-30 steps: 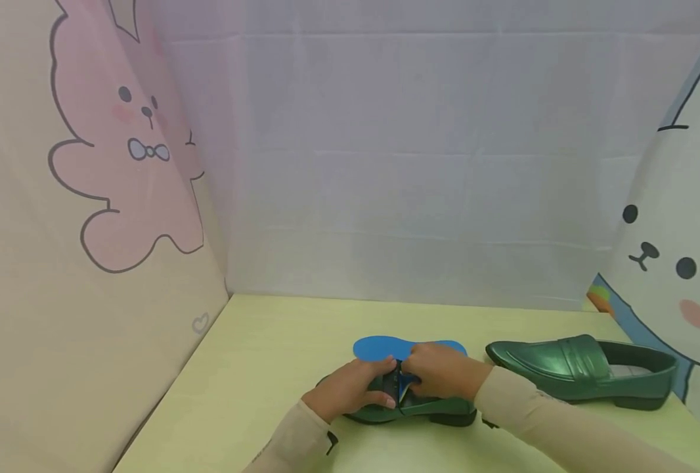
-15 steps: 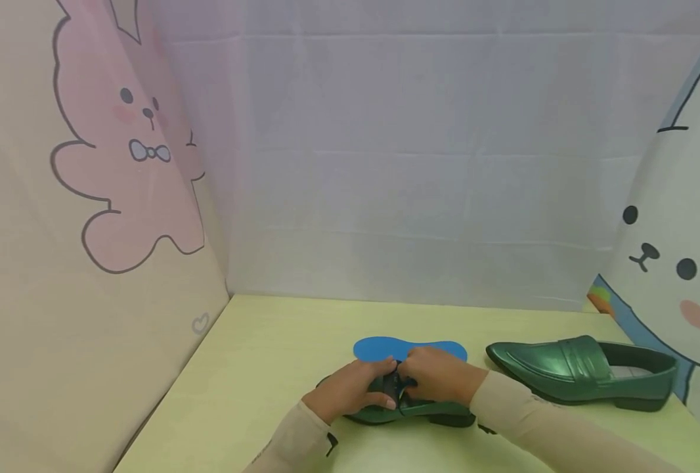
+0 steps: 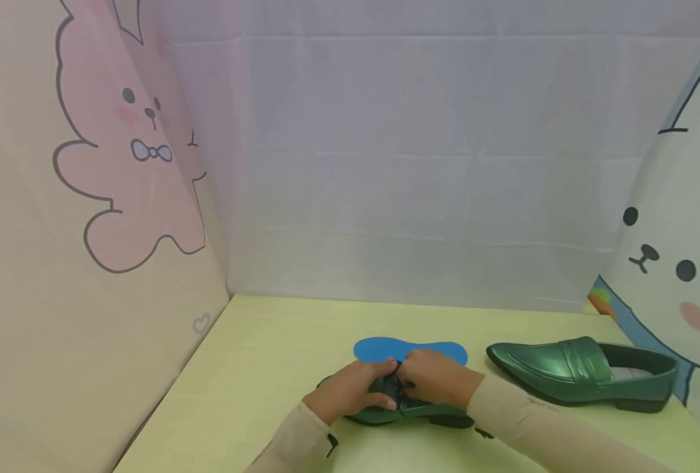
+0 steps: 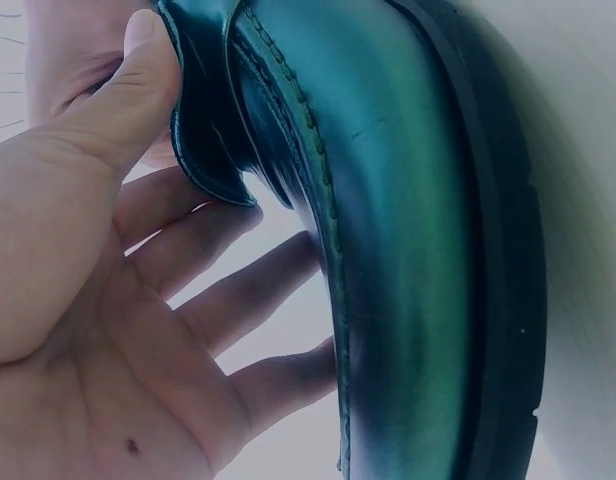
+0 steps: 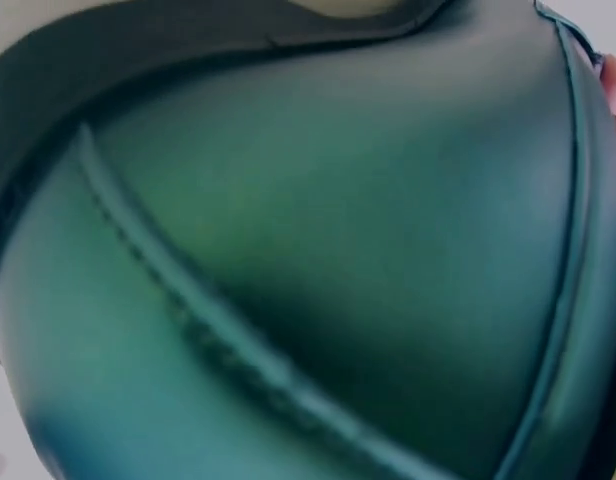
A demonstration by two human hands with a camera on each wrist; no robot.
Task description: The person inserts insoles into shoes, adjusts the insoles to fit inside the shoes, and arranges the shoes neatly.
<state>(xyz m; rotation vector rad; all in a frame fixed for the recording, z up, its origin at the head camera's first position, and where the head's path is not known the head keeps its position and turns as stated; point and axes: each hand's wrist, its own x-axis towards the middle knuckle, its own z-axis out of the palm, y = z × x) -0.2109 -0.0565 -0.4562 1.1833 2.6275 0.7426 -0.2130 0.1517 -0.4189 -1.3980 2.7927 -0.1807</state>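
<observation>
Here's the near shoe (image 3: 419, 411), green, sole down on the table (image 3: 267, 374), toe to the left, heel to the right, and both hands are on it! The left hand (image 3: 352, 392) is clamped over its front part: thumb on the edge of the upper flap (image 4: 203, 120), some fingertips against the shoe's side, gaps between them in the left wrist view. The right hand (image 3: 437, 379) is bent down into the shoe's mouth, knuckles up; its fingertips are buried, so whether they pinch anything I can't tell.

Where might this go wrong? If that left thumb slips, the shoe could skid or twist as the right hand works. Those buried fingers are working in a tight space, so whatever lies under them could crease. And the blue insole (image 3: 382, 348), flat just beyond the shoe and partly hidden by the hands, could get dragged by a stray knuckle.

Now the room: bare tabletop runs left of the shoe, with more beyond it up to the back curtain (image 3: 397, 164). Right is tighter! The other green shoe (image 3: 580, 374) sits there, toe towards the near shoe's heel, and a wide swing of the right sleeve (image 3: 503, 407) could bump it.
</observation>
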